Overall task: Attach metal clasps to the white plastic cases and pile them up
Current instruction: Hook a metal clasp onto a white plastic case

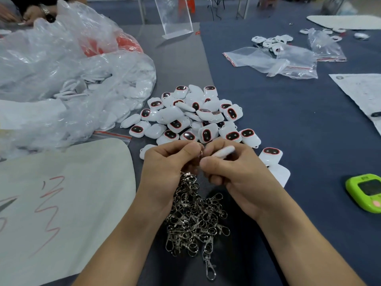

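White glossy case (224, 152), rounded, is pinched in the right hand (233, 172) at frame centre; the left hand (167, 164) pinches a metal clasp (201, 152) against it, above tangled clasps (195, 219), below piled cases (193, 116).

Looks like a small assembly or packing workshop, the hand-work kind, not a home. The dead giveaway is the bulk: a loose pile of identical white cases (193, 116) on the cloth-covered table (288, 124), a heap of metal clasps (195, 219) right next to it, and a big plastic bag (61, 69) stuffed with more white parts. Further down there are zip bags (288, 60) and a smaller batch (272, 41) of cases. A second person's hand (31, 14) is busy at the far left corner. A paper sheet (360, 89), clear acrylic stand (175, 17) and green gadget (367, 195) are lying around too.
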### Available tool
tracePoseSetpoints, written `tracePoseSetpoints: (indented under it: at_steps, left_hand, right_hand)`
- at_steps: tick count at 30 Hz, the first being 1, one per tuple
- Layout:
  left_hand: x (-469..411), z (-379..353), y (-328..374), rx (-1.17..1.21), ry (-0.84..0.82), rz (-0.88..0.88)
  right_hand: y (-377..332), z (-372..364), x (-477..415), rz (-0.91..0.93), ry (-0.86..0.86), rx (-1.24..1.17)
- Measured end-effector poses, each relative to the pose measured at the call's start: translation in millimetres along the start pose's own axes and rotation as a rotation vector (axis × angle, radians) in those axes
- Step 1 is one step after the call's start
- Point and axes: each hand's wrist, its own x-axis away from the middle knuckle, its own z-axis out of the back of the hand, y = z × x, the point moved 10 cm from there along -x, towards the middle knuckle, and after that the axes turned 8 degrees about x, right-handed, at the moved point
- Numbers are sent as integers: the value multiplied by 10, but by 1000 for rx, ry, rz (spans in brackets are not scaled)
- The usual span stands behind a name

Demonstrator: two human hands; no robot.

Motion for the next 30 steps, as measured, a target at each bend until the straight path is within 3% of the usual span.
tracePoseSetpoints:
  at_steps: [6,9,14,17,19,25,30]
  left_hand:
    - [23,43,18,6,-2,-12]
    - [39,108,156,-220,27,-162]
    - [96,38,218,-608,-21,-321]
    - [184,3,354,-683,12,-453]
    - [232,-9,416,-703,7,-518]
    - [154,96,323,-645,12,-403]
    - [178,6,346,-750,-52,-453]
  right_hand:
    - [21,30,-4,-22,103,43]
    - [17,147,-8,1,219,102]
    - [-293,214,83,255,349,639]
    - [-455,162,169,401,397,829]
    - [-494,152,193,438,407,873]
    - [-406,141,143,343,361,815]
    - [-383,169,135,322,370,824]
